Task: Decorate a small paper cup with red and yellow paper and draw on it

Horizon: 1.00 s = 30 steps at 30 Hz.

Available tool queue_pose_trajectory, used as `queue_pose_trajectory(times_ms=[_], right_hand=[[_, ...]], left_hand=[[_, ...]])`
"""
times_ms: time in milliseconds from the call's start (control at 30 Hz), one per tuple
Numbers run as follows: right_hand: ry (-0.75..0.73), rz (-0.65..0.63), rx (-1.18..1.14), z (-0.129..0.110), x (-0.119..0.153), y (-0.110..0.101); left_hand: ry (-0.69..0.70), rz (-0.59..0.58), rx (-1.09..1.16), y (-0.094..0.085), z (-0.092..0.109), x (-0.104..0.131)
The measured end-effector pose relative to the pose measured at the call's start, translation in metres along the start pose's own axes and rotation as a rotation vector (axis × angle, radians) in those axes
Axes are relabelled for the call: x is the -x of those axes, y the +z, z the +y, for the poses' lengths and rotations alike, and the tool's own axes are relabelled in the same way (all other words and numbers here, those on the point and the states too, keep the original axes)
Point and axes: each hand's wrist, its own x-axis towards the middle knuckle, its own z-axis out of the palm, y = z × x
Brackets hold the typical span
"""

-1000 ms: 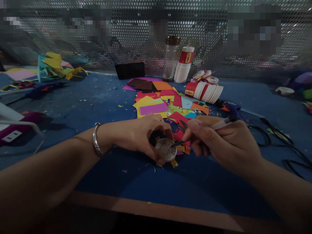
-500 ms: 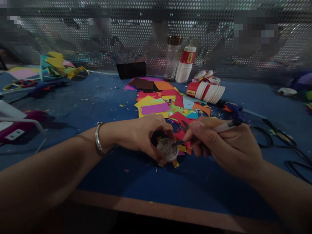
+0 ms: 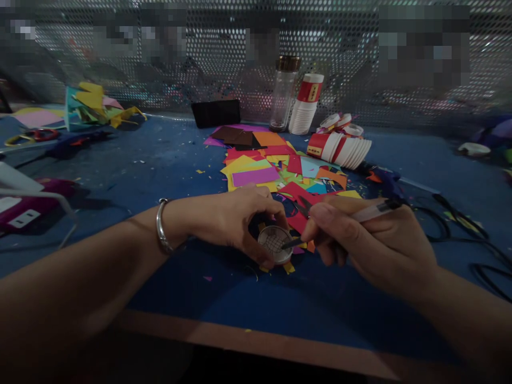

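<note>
My left hand (image 3: 244, 221) curls its thumb and fingers round a paper cup (image 3: 275, 244), gripping it by the side. The cup's round whitish bottom faces up and bears a grid of dark lines, with yellow paper bits around its lower edge. In my right hand (image 3: 360, 234) is a pen (image 3: 372, 210) with a clear barrel, pinched between thumb and fingers. Its dark tip is at the right part of the gridded face; whether it touches I cannot tell. Just beyond my right fingers show dark pointed blades (image 3: 304, 205), partly hidden.
Coloured paper pieces (image 3: 256, 177) spread beyond my hands. Behind stand a black phone-like slab (image 3: 216, 113), a clear bottle (image 3: 283, 98) and stacked paper cups (image 3: 303, 112); another cup stack (image 3: 340, 150) lies sideways. A glue gun (image 3: 386, 181) and black cable (image 3: 444, 229) are right, a purple power strip (image 3: 38, 205) left.
The pen tip has moved slightly down across the gridded cup bottom, with my right hand shifting a little. My left hand keeps its hold on the cup.
</note>
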Motion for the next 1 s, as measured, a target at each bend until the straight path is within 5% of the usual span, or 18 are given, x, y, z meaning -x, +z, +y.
queue_pose_trajectory(times_ms=[1000], right_hand=[[-0.096,0.024,0.112,0.0004,-0.003,0.0002]], left_hand=[[0.028,0.003,0.001,0.0001,-0.001,-0.0002]])
